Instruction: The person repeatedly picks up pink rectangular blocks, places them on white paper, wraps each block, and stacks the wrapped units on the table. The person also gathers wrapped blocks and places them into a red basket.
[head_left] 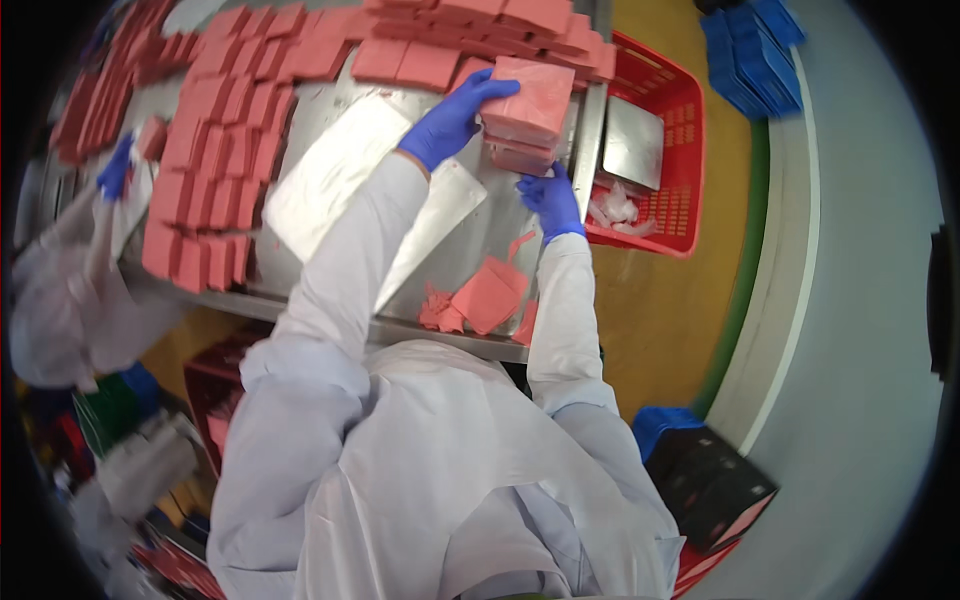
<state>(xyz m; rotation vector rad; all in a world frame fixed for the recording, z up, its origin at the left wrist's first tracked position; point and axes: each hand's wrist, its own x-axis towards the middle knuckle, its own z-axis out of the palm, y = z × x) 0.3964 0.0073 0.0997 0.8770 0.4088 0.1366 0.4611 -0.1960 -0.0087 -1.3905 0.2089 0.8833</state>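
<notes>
Between my two blue-gloved hands is a stack of pink square slabs (532, 100), smooth like pressed meat, at the right side of the steel table (430, 300). My left hand (445, 122) holds its left side, with fingers over the upper edge. The fingers of my right hand (553, 203) grip the near lower end, partly hidden. Left of the stack lie a bright flat metal sheet (345, 165) and a second sheet (440, 215), partly behind my left forearm. A loose pink slab (492, 295) and torn pink scraps (438, 310) lie by the table's near edge.
Rows of pink slabs (215, 150) cover the table's left, more piled at the back (480, 30). A red crate (685, 150) at right holds a metal tray (632, 140) and crumpled plastic (618, 205). A co-worker's gloved hand (115, 168) is far left. Blue crates (755, 60) stand far right.
</notes>
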